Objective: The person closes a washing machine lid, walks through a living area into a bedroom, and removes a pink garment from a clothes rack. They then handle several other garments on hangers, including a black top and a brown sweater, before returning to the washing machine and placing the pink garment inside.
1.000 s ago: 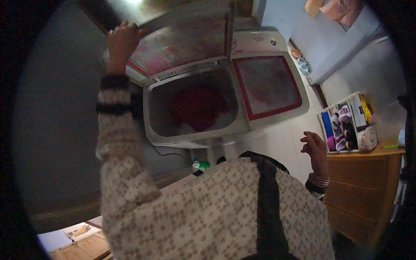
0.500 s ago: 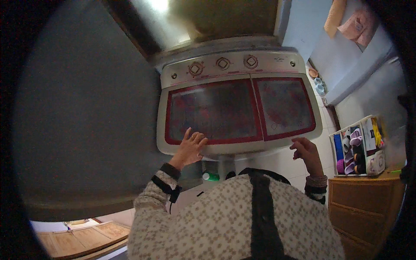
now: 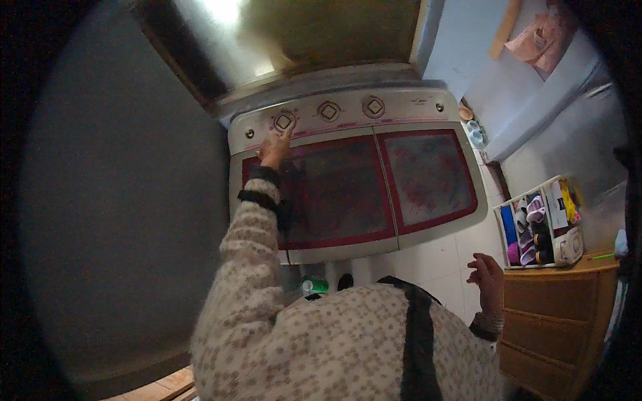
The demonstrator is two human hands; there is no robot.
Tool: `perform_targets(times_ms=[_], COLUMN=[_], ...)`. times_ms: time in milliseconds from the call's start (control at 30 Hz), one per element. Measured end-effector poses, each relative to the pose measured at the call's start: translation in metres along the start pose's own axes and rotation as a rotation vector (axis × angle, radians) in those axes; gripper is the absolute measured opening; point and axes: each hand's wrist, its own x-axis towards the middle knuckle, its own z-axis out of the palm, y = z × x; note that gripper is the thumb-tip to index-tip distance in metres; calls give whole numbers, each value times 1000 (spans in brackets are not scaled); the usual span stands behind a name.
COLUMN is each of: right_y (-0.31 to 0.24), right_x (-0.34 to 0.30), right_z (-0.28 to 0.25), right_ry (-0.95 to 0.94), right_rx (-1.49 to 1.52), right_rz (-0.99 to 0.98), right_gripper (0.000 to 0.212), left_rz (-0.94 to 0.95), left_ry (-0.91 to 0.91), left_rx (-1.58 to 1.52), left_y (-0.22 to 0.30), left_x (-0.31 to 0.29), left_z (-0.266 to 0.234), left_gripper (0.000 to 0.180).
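A white twin-tub washing machine (image 3: 334, 251) with two red-framed, dark see-through lids stands in front of me. Three round dials line its back panel. My left hand (image 3: 274, 147) reaches over the left lid (image 3: 334, 190) to the leftmost dial (image 3: 284, 121). Its fingertips are at the dial's lower edge, with the fingers apart and the dial's face uncovered; whether they touch it is hard to make out. My right hand (image 3: 487, 281) hangs off the machine's front right, empty, its fingers loosely bent and apart. The smaller right lid (image 3: 428, 174) is down too.
A brown drawer cabinet (image 3: 548, 304) stands at my right, bearing a white rack (image 3: 533, 267) of small items. A large grey surface (image 3: 127, 200) rises close on the left. A green-and-white container (image 3: 315, 286) is on the floor below the machine's front.
My left hand has moved forward from the left lid's front edge to the leftmost dial. My right hand has dropped back toward me, away from the machine's front edge. The view has shifted slightly.
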Motion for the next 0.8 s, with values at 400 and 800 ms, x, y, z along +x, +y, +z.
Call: perform_targets(times_ms=[400, 800], right_y=[12, 5], right_x=[-32, -24], right_z=[-17, -5], right_ry=[163, 94], right_rx=[59, 14], right_rz=[14, 7], right_gripper=[39, 31], left_rz=[-174, 164], left_ry=[54, 170], left_rx=[-5, 455], left_y=[-15, -11], left_x=[105, 84], left_z=[70, 49], left_gripper=[72, 64])
